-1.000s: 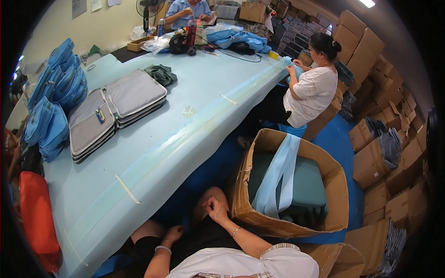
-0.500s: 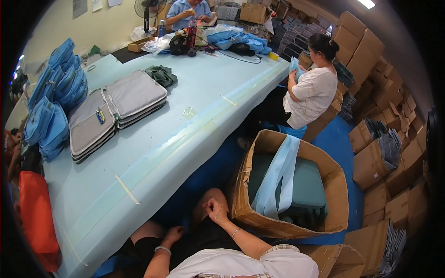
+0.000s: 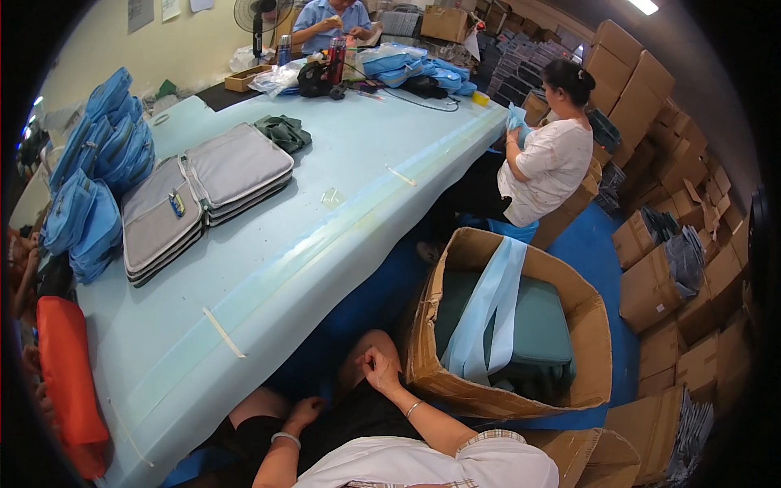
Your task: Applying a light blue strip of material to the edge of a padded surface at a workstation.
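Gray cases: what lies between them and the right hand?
Head view, from the right hand: a knee, shadowed blue floor, then pale-blue tabletop with a glossy band, before the gray cases.

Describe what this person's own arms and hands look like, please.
Both hands are bare, without gloves. Above the left hand sits a smooth pale band; above the right hand, a thin silvery bangle. The top is white, its right sleeve short, with a checked cuff. No cables show on either arm.
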`<state>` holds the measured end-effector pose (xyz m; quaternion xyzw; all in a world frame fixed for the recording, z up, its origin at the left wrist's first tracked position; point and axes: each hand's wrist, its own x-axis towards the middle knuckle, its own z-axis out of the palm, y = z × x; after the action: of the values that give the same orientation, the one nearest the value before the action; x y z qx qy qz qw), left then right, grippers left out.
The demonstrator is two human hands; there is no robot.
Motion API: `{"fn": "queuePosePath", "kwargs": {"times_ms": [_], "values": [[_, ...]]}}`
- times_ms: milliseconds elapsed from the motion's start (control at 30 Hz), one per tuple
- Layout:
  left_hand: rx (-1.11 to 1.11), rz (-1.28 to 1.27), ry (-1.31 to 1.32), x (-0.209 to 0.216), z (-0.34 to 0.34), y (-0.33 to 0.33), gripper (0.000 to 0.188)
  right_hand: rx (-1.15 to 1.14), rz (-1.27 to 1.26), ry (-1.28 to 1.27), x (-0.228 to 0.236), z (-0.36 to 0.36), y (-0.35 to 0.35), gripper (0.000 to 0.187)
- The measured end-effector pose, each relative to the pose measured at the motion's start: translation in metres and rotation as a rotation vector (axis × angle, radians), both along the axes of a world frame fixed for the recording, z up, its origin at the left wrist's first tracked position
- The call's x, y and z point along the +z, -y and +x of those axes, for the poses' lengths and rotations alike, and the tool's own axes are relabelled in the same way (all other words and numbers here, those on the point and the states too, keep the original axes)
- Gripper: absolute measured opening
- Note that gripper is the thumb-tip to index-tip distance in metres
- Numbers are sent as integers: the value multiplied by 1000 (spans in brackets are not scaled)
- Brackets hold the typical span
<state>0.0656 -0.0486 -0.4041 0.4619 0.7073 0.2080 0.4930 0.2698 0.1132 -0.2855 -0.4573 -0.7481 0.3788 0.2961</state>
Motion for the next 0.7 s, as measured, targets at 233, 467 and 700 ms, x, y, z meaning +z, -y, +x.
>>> {"fn": "queuePosePath", "kwargs": {"times_ms": [233,467,700], "values": [[9,-6,-18,9,3,1,30,16,-12,-45,-4,1,1,17],[15,-28,21,5,1,4,31,35,-2,-84,-8,-1,1,18],[10,-54,17,21,3,-3,30,28,6,-59,4,0,1,17]]}}
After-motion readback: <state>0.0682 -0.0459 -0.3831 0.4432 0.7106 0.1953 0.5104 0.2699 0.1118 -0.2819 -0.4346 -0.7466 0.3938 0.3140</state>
